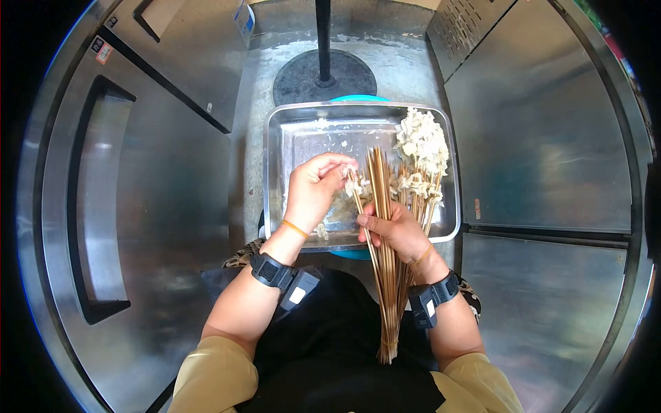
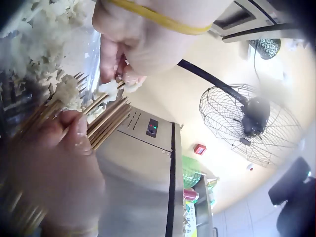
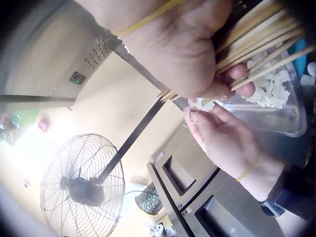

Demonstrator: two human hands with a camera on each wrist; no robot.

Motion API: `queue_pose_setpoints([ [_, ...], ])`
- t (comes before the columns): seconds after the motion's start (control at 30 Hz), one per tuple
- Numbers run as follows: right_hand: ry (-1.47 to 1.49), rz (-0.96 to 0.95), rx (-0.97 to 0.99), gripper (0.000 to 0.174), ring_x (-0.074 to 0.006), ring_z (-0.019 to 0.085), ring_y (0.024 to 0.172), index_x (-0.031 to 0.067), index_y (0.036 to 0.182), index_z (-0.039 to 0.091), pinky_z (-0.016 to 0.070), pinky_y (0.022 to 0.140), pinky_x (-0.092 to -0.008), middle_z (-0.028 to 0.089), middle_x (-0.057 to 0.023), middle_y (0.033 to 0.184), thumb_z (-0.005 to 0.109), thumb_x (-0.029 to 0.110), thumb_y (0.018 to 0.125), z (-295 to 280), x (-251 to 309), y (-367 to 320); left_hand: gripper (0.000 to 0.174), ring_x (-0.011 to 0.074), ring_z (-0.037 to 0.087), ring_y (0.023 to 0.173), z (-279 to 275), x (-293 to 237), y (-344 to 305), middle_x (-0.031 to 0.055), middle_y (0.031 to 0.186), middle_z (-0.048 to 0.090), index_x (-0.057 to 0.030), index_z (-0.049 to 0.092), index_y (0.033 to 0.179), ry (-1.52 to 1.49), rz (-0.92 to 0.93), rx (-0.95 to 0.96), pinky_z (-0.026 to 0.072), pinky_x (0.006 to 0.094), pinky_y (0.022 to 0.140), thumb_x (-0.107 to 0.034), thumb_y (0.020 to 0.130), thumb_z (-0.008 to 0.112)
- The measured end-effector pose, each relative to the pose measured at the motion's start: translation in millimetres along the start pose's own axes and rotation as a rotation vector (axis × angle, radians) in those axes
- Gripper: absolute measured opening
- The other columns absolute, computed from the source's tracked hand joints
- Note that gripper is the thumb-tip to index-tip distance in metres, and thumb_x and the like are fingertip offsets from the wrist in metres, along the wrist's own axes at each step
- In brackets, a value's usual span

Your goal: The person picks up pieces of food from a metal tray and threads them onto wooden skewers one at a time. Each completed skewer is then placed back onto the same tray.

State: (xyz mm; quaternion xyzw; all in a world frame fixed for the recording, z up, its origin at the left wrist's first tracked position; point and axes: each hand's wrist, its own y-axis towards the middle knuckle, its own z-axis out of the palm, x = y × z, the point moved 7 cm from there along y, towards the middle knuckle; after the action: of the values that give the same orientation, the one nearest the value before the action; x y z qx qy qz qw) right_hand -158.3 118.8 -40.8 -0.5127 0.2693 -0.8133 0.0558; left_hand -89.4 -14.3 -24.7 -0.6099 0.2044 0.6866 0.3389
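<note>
My right hand (image 1: pixel 396 230) grips a thick bundle of bamboo skewers (image 1: pixel 387 289), their lower ends gathered close over the apron. One skewer stands out to the left under the right thumb. At its tip my left hand (image 1: pixel 310 189) pinches a pale frilly food piece (image 2: pixel 109 89) between thumb and fingers. Several skewers on the bundle's right side carry similar pale pieces (image 1: pixel 418 184) near their tips. Beyond them a heap of loose pale pieces (image 1: pixel 421 138) lies in the metal tray (image 1: pixel 267 172). The right wrist view shows the left fingertips (image 3: pixel 195 118) right at the skewer tip.
Small scraps lie on the tray floor. A turquoise rim (image 1: pixel 359 98) shows under the tray. Behind stands a round black base (image 1: pixel 289 82) with a pole. Steel cabinets (image 1: pixel 172 186) flank both sides. A caged fan (image 2: pixel 252 121) appears in the wrist views.
</note>
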Motion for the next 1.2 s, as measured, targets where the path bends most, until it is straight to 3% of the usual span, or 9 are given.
queue_pose_setpoints([
  [0.1,0.005,-0.007,0.001,0.008,-0.0050,0.048,0.048,0.0066,0.085,0.055,0.0359,0.045,-0.0165,0.061,-0.0050,0.063,0.061,0.012,0.085,0,1,-1,0.013,0.0089,0.061,0.084,3,-3,-2,0.0043,0.092,0.066,-0.0027,0.063,0.096,0.000,0.011,-0.007,0.0502,0.0231,0.071,-0.001,0.086,0.055],
  [0.2,0.009,-0.019,0.018,0.008,-0.0051,0.048,0.048,0.0069,0.085,0.055,0.0359,0.045,-0.0165,0.061,-0.0051,0.063,0.061,0.013,0.085,0,1,0,0.012,0.0091,0.062,0.083,5,-10,-4,0.0050,0.089,0.066,-0.0026,0.062,0.097,0.193,0.108,-0.015,0.0512,0.0232,0.068,-0.001,0.086,0.055],
  [0.3,-0.013,-0.023,0.033,0.009,-0.0053,0.047,0.048,0.0073,0.084,0.055,0.0358,0.045,-0.0165,0.061,-0.0052,0.063,0.061,0.013,0.085,2,3,-2,0.011,0.0082,0.062,0.080,4,-15,-4,0.0050,0.084,0.066,-0.0025,0.060,0.096,0.006,0.048,-0.080,0.0511,0.0221,0.063,-0.003,0.087,0.055],
  [0.4,-0.026,-0.019,0.036,0.009,-0.0054,0.047,0.047,0.0073,0.084,0.055,0.0358,0.045,-0.0166,0.061,-0.0053,0.063,0.061,0.013,0.085,2,3,-2,0.009,0.0072,0.061,0.075,1,-13,-2,0.0038,0.078,0.065,-0.0028,0.058,0.096,0.027,0.043,-0.084,0.0504,0.0210,0.060,-0.005,0.087,0.055],
  [0.6,-0.020,-0.014,0.037,0.009,-0.0054,0.047,0.047,0.0073,0.084,0.055,0.0353,0.045,-0.0166,0.061,-0.0055,0.063,0.061,0.013,0.085,3,1,-2,0.012,0.0091,0.062,0.076,0,-7,1,0.0056,0.081,0.065,-0.0018,0.058,0.098,0.110,-0.024,-0.032,0.0506,0.0222,0.063,-0.008,0.089,0.054],
  [0.8,-0.019,-0.019,0.028,0.008,-0.0053,0.046,0.047,0.0068,0.085,0.054,0.0346,0.045,-0.0166,0.060,-0.0057,0.063,0.061,0.012,0.085,4,4,-2,0.015,0.0131,0.063,0.080,1,14,-5,0.0074,0.089,0.066,-0.0031,0.060,0.098,-0.304,-0.231,-0.064,0.0497,0.0243,0.069,-0.013,0.088,0.058],
  [0.9,-0.023,-0.027,0.026,0.008,-0.0051,0.046,0.047,0.0066,0.085,0.054,0.0344,0.045,-0.0165,0.060,-0.0059,0.063,0.061,0.011,0.085,4,5,-2,0.016,0.0153,0.063,0.084,3,14,-12,0.0086,0.093,0.066,-0.0039,0.060,0.098,-0.342,-0.324,-0.063,0.0486,0.0252,0.073,-0.016,0.087,0.058],
  [1.2,0.013,-0.029,-0.025,0.008,-0.0049,0.047,0.047,0.0069,0.085,0.054,0.0345,0.044,-0.0167,0.060,-0.0052,0.063,0.061,0.011,0.085,0,4,-4,0.015,0.0083,0.059,0.080,12,31,-27,0.0031,0.091,0.066,-0.0075,0.062,0.095,-0.267,-0.408,-0.044,0.0456,0.0227,0.072,-0.020,0.086,0.061],
])
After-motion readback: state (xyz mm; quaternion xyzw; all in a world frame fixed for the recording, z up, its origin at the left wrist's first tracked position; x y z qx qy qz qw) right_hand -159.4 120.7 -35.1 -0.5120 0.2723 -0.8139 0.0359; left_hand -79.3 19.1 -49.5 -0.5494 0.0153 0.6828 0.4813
